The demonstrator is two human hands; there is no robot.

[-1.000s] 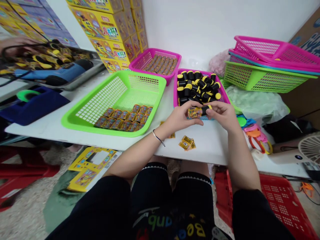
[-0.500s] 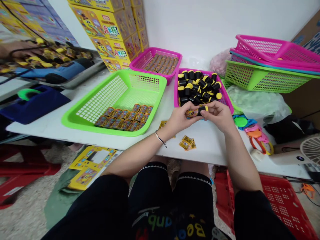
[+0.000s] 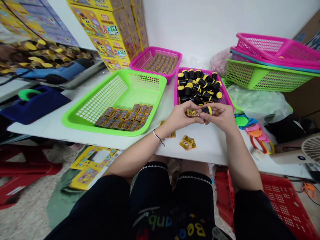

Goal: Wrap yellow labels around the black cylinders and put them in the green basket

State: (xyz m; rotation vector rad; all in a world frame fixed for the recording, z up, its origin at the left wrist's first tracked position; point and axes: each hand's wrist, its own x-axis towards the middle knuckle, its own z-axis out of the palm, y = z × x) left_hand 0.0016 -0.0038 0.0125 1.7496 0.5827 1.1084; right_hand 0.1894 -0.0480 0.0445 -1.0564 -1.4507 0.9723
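Note:
Over the table's front part, my left hand (image 3: 183, 116) is closed around a small printed yellow sleeve (image 3: 193, 113). My right hand (image 3: 219, 115) pinches a black cup with a yellow end (image 3: 206, 110), lying in line with the sleeve. The two touch end to end or overlap; my fingers hide exactly how. Just beyond both hands, a pink basket (image 3: 228, 100) holds many loose black cups with yellow ends. Flat printed sleeves (image 3: 186, 142) lie on the table below my hands, with others partly under my left wrist.
To the left, a green basket (image 3: 82, 103) contains rows of printed cups. Behind it are another pink basket (image 3: 140, 63) and stacked yellow boxes (image 3: 112, 30). Stacked baskets (image 3: 265, 78), plastic bags and a fan (image 3: 311, 146) stand on the right.
Both hands have shifted slightly right with the sleeve and cup, which still line up. At the far left, another person's hand over the tray has moved back toward the edge of view.

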